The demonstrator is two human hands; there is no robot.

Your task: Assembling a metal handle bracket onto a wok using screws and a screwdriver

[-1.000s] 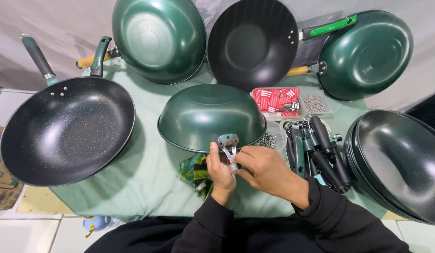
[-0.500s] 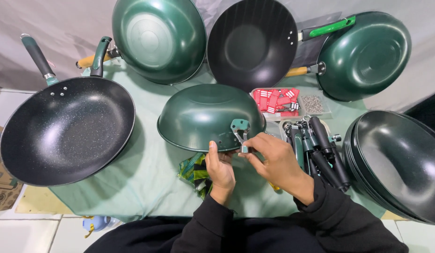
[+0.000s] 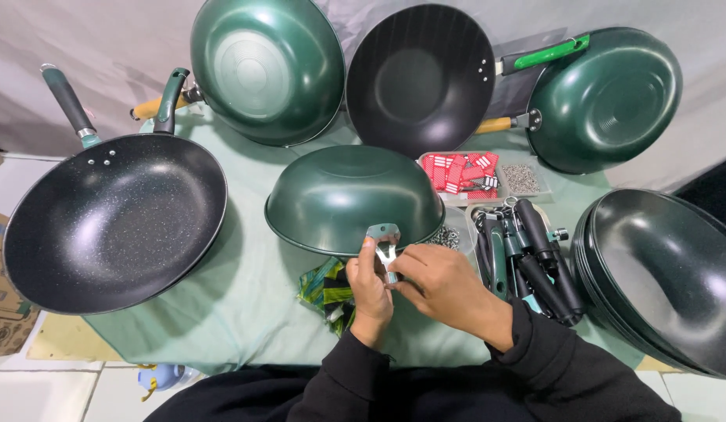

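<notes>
Both hands meet at the near rim of the upturned green wok (image 3: 353,199). Left hand (image 3: 369,293) and right hand (image 3: 437,283) pinch a small metal bracket (image 3: 385,248), its long axis pointing away toward the wok, just beyond the fingertips.

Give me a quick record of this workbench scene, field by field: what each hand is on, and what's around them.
left hand: grips the metal bracket at the near rim of the upside-down green wok
right hand: fingertips pinch at the same bracket from the right
under the hands: green plastic wrappers on the pale green cloth
right of hands: pile of loose handles
behind the wok: tray of red tags and small screws
far left: black speckled pan
far right: stack of pans
</notes>
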